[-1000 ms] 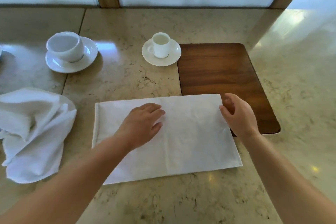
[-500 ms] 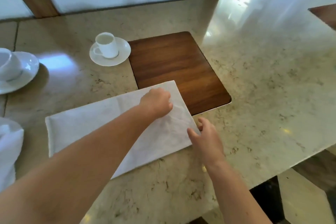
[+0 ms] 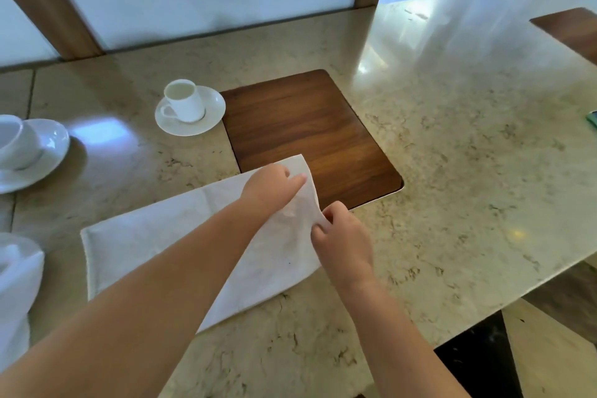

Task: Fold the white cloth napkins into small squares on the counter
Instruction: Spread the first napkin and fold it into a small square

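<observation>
the right hand (image 3: 342, 241) has its fingers curled in and pinches the right-hand edge of the white napkin (image 3: 168, 255), lifting that edge slightly off the surface so the cloth puckers beneath it. the left hand (image 3: 274, 186) reaches across the napkin from the left, its forearm lying over the middle of the cloth; its fingers are bent and press or grip the cloth near the far right corner, though whether they pinch it or only hold it down cannot be told. the two hands are close together at the same end of the napkin.

the napkin lies as a long folded rectangle on the marble surface (image 3: 468, 155), running from near left to far right, with its far right corner overlapping the near edge of a dark wooden inset panel (image 3: 310, 126) set flush in the stone. just left of that panel stands a small white cup (image 3: 184, 100) on a white saucer (image 3: 213, 110), handle turned to the left. at the left edge is a larger white cup (image 3: 14, 142) on its own saucer (image 3: 51, 145), partly cut off. below it, also at the left edge, a bundle of crumpled white cloth (image 3: 17, 287) sits well apart from the flat napkin. a second wooden panel (image 3: 571, 29) shows at the far right.
</observation>
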